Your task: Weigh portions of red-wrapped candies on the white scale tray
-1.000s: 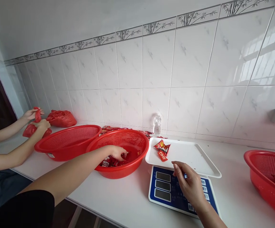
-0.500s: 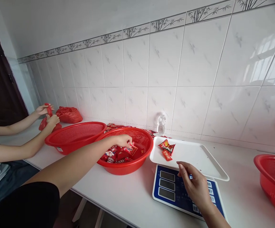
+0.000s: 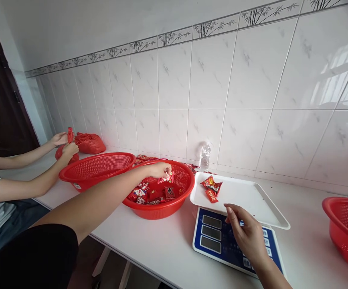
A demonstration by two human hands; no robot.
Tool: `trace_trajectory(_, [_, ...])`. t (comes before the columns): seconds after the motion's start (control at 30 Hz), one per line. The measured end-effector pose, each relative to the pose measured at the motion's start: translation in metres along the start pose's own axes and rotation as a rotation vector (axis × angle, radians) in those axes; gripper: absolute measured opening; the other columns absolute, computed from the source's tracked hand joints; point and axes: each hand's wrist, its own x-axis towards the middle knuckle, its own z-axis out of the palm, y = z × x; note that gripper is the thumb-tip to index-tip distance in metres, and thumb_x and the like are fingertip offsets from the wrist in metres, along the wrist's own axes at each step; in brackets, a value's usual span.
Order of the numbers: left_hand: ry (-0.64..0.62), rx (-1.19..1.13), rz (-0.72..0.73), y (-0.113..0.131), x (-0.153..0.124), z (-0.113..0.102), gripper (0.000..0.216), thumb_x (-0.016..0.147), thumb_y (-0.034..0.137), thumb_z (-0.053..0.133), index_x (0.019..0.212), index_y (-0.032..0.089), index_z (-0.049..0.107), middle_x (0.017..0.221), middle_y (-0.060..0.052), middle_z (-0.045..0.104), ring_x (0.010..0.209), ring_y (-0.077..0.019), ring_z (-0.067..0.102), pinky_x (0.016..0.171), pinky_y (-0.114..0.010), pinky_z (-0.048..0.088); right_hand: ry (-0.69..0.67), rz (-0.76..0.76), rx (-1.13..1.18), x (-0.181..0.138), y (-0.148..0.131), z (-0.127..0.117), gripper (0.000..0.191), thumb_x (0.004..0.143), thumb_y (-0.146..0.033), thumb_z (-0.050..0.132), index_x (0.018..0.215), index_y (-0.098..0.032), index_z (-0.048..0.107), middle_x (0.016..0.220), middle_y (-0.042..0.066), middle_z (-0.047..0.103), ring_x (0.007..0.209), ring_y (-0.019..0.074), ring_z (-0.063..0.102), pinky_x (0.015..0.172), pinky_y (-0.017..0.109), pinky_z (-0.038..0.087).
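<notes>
No legible text on packets (image 3: 211, 187), scale (image 3: 219, 237)

Kinda cramped in the middle, the red basket (image 3: 150, 212) rim sits just beside the white tray (image 3: 252, 200) perched on the scale (image 3: 214, 241), water bottle (image 3: 204, 157) behind that gap, but the bench (image 3: 304, 228) is open between tray and right-hand basket (image 3: 346, 228).

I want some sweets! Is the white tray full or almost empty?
Almost empty: the white tray holds only a small cluster of red packets at its left end; the rest is bare.
</notes>
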Motion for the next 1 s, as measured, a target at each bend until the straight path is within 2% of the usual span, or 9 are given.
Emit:
trace_trajectory(0.2, [0.104,-0.064,0.035,0.015,0.004,0.006,0.020,0.070,0.020,0.063,0.088,0.019,0.054,0.080,0.001,0.058,0.069,-0.0134,0.054,0.061,-0.023,0.042,-0.005,0.005,0.002,0.000,0.002,0.001,0.032,0.095,-0.042,0.045,0.097,-0.020,0.068,0.065,0.001,0.064,0.061,0.0149,0.061,0.061,0.025,0.048])
trace_trajectory(0.33, [0.164,-0.203,0.075,0.051,0.006,0.019,0.019,0.075,0.022,0.061,0.091,0.018,0.051,0.086,-0.001,0.060,0.075,-0.0144,0.057,0.064,-0.023,0.044,-0.012,0.014,0.011,0.000,0.002,0.001,0.032,0.095,-0.041,0.045,0.098,-0.020,0.067,0.067,0.001,0.064,0.062,0.0147,0.061,0.061,0.025,0.047])
trace_trajectory(0.43, [0.156,-0.301,0.111,0.084,0.006,0.036,0.016,0.078,0.023,0.060,0.092,0.018,0.053,0.090,-0.003,0.062,0.079,-0.0156,0.059,0.068,-0.025,0.046,-0.014,0.022,0.018,0.000,0.002,0.002,0.032,0.095,-0.041,0.044,0.098,-0.020,0.068,0.067,0.001,0.064,0.062,0.0146,0.061,0.061,0.024,0.047])
trace_trajectory(0.53, [0.136,-0.171,0.108,0.112,0.007,0.055,0.017,0.078,0.020,0.061,0.094,0.018,0.056,0.096,-0.005,0.064,0.084,-0.0184,0.060,0.073,-0.028,0.047,-0.015,0.024,0.024,0.001,0.001,0.002,0.032,0.095,-0.042,0.045,0.098,-0.019,0.068,0.067,0.001,0.064,0.062,0.0148,0.061,0.061,0.024,0.047])
trace_trajectory(0.63, [0.104,0.012,0.159,0.130,0.009,0.073,0.031,0.079,0.028,0.063,0.108,0.018,0.056,0.111,-0.010,0.061,0.099,-0.0237,0.058,0.085,-0.034,0.045,-0.018,0.025,0.035,0.001,0.002,0.002,0.033,0.095,-0.042,0.045,0.098,-0.019,0.068,0.068,0.002,0.065,0.063,0.0151,0.061,0.061,0.025,0.047])
trace_trajectory(0.73, [0.005,0.089,0.235,0.143,0.012,0.092,0.050,0.084,0.044,0.059,0.125,0.017,0.050,0.131,-0.015,0.050,0.122,-0.0294,0.047,0.100,-0.039,0.039,-0.016,0.024,0.047,0.002,0.002,0.002,0.032,0.095,-0.041,0.045,0.098,-0.019,0.068,0.068,0.002,0.064,0.063,0.0149,0.061,0.061,0.024,0.046])
trace_trajectory(0.87, [-0.123,0.137,0.160,0.157,0.017,0.118,0.083,0.083,0.066,0.046,0.148,0.019,0.023,0.153,-0.017,0.025,0.142,-0.0365,0.018,0.111,-0.052,0.023,-0.020,0.013,0.048,0.002,0.003,0.002,0.031,0.095,-0.041,0.045,0.095,-0.021,0.068,0.066,0.000,0.062,0.060,0.0138,0.058,0.058,0.024,0.045])
trace_trajectory(0.93, [-0.135,0.184,0.140,0.162,0.021,0.129,0.087,0.083,0.070,0.042,0.151,0.022,0.017,0.157,-0.015,0.017,0.144,-0.0370,0.007,0.112,-0.057,0.014,-0.018,0.007,0.043,0.002,0.003,0.002,0.030,0.095,-0.041,0.045,0.095,-0.021,0.068,0.065,-0.001,0.061,0.057,0.0133,0.056,0.057,0.023,0.044])
trace_trajectory(1.0, [-0.132,0.212,0.160,0.164,0.027,0.136,0.085,0.083,0.071,0.040,0.151,0.025,0.018,0.158,-0.012,0.016,0.145,-0.0360,0.004,0.112,-0.059,0.011,-0.011,0.000,0.041,0.002,0.004,0.002,0.030,0.095,-0.041,0.045,0.094,-0.021,0.068,0.064,-0.001,0.060,0.056,0.0130,0.055,0.056,0.023,0.043])
